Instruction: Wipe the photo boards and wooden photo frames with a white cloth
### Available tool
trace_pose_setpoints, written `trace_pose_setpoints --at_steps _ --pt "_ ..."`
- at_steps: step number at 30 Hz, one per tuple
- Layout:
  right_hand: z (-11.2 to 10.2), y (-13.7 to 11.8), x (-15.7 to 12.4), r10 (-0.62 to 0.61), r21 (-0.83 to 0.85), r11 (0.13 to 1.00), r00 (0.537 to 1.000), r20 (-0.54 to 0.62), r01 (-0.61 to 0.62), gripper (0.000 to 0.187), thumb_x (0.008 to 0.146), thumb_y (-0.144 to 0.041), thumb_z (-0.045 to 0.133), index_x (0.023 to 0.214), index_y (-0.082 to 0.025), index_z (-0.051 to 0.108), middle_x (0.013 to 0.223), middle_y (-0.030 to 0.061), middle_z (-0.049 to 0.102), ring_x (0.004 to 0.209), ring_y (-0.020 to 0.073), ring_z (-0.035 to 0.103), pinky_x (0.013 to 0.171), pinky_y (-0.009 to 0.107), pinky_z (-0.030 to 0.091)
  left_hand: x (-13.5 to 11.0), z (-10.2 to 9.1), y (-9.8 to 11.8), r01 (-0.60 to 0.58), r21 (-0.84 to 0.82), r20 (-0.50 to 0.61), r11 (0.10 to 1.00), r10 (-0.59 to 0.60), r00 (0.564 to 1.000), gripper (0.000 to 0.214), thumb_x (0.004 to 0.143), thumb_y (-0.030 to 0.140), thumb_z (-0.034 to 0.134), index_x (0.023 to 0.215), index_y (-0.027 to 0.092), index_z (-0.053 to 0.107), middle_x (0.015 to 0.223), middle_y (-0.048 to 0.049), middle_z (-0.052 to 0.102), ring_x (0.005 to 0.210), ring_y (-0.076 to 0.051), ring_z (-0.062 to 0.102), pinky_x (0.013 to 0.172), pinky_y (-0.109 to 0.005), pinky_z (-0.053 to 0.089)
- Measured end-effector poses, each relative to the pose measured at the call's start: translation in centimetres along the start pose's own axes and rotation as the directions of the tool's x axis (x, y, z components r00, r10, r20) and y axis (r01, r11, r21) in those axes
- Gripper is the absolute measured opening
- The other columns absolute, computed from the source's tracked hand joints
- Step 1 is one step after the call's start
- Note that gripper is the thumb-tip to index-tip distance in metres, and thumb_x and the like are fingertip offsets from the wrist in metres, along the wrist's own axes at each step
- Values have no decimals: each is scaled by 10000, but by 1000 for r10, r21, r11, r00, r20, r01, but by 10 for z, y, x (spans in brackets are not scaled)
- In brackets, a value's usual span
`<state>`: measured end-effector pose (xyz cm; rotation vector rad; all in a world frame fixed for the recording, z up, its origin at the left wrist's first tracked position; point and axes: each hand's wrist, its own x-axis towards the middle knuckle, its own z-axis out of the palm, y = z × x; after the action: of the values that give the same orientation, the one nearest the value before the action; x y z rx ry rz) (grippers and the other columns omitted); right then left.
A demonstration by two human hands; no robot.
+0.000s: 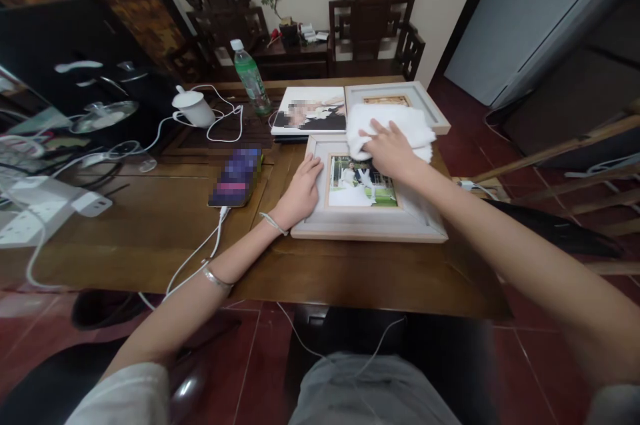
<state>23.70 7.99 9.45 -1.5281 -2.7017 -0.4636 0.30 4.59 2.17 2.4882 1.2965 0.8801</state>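
A light wooden picture frame (370, 236) with a wedding photo lies flat near the table's front edge. My left hand (301, 190) grips its left border, fingers over the rim and thumb hidden. My right hand (393, 150) holds a bunched white cloth (390, 124) over the frame's upper part, fingers partly spread on the fabric. The cloth hides the frame's top right portion and overlaps a second light frame (434, 105) behind. To the left of that second frame lies a white-edged photo panel (317, 102).
A phone (236, 178) on a white charging cable lies left of my left hand. Further back are a green-labelled bottle (251, 78) and a lidded white cup (194, 108). A power strip (40, 208) and tangled cables occupy the table's left side. Dark carved chairs (373, 18) stand behind.
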Motion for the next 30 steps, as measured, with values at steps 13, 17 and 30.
trace_pose_setpoints --at_steps 13,17,30 --pt "-47 -27 -162 -129 22 992 989 69 127 325 690 -56 483 886 -161 720 1352 152 558 1307 330 442 998 514 422 -1 2 4 67 -71 4 995 -67 998 570 800 21 366 1352 126 464 1459 -150 434 1425 -288 277 1139 -582 270" --pt "-53 -51 -167 -177 126 978 983 55 169 339 694 -58 483 905 -182 718 1350 137 562 1305 320 454 996 518 451 0 -2 1 5 -49 5 999 -5 1000 557 791 13 377 1330 106 483 1437 -150 459 1416 -287 294 1165 -545 255" --pt "7 13 -31 66 -14 998 998 -7 -66 497 786 -3 403 1226 -100 611 1480 175 400 1343 356 371 1059 545 319 -2 -5 4 -24 -34 16 999 24 1000 544 800 11 366 1313 136 496 1456 -121 444 1424 -266 287 1171 -511 269"
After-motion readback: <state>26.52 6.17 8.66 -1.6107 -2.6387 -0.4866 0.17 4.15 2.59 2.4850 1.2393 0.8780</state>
